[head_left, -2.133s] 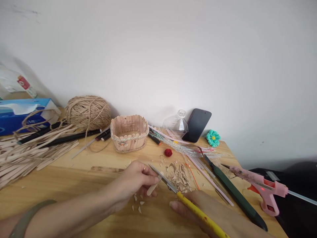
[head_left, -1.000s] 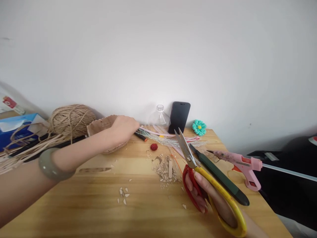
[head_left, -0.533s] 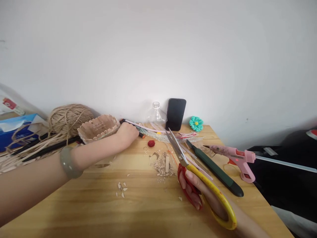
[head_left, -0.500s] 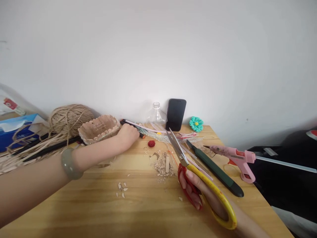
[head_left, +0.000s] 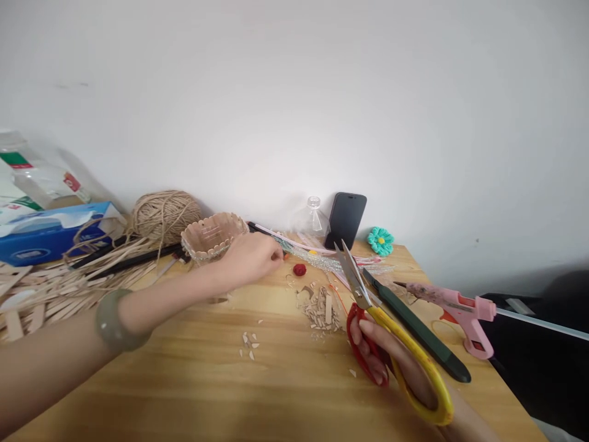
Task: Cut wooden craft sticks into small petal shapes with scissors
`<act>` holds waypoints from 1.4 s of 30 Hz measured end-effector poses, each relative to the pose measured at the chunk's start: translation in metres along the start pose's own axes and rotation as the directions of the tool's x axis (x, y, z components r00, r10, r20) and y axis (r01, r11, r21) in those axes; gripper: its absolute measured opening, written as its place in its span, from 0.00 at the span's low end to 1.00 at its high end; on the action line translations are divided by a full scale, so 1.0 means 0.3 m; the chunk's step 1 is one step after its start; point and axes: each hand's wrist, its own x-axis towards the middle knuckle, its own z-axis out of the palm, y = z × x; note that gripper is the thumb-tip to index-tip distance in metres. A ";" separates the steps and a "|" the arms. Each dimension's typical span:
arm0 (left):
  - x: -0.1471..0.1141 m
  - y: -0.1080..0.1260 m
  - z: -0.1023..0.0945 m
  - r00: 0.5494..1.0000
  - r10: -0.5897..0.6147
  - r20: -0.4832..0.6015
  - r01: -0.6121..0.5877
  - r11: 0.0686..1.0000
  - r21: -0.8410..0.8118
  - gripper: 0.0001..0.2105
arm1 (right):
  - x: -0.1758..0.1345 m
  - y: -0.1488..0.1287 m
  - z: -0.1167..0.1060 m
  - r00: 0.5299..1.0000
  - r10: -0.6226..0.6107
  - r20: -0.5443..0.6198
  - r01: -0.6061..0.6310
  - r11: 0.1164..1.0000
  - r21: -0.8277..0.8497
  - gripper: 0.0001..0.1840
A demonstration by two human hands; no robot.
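My left hand (head_left: 255, 255) is curled closed just right of an oval basket (head_left: 214, 236) built from wooden sticks with a scalloped rim. Whatever its fingers may hold is hidden. Close to its fingertips lies a small dark red rosette (head_left: 299, 269), with silvery glitter pipe cleaners (head_left: 313, 258) behind. My right hand (head_left: 375, 350) grips scissors (head_left: 365, 298) with one red and one yellow handle. Their blades point up and away, slightly parted. Below the blades, a heap of wood chips (head_left: 322, 310) is on the wooden table (head_left: 197, 380).
A twine ball (head_left: 165, 215), blue tissue box (head_left: 55, 236) and loose wooden sticks (head_left: 59, 294) crowd the left. Behind stand a clear bottle top (head_left: 313, 215) and a phone (head_left: 347, 221). A teal flower (head_left: 380, 240), green craft knife (head_left: 414, 325) and pink glue gun (head_left: 460, 307) lie right.
The view has swung left, so everything sits further right and more of the tissue box shows. My left hand has turned, its curled fingertips now facing right. The scissors stay in my right hand.
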 end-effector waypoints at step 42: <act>-0.199 0.020 0.013 0.962 -0.053 0.268 0.228 0.698 -0.679 0.03 | 0.128 -0.159 0.251 0.987 0.043 -0.153 -0.020 0.988 0.152 0.09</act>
